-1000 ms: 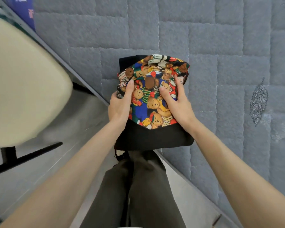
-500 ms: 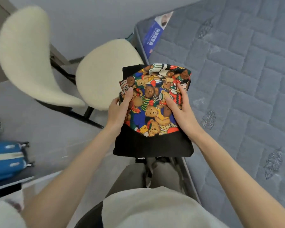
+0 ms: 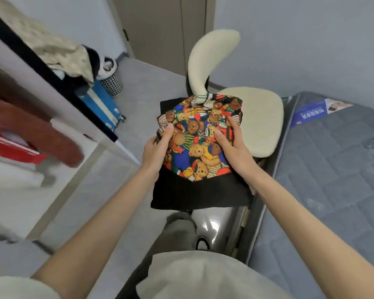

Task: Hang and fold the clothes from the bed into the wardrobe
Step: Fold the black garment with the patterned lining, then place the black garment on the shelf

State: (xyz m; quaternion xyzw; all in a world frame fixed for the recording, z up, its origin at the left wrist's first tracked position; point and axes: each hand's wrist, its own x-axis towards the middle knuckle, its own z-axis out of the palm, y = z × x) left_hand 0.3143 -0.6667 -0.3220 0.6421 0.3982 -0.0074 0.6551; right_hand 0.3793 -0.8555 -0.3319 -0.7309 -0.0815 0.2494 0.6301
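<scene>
Turning from the bed toward the wardrobe, the person has carried the folded bear-print garment off it. It is now held in the air just before the chair. Each grip, left hand and right hand, curls round a side edge with thumb on top, likely keeping the fold flat.

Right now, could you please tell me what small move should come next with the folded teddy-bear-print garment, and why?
Probably carry the folded black garment with the teddy-bear print leftward to the white wardrobe. The left hand and right hand both grip it, folded, clear of the grey quilted mattress, and clothes hang in the wardrobe.
</scene>
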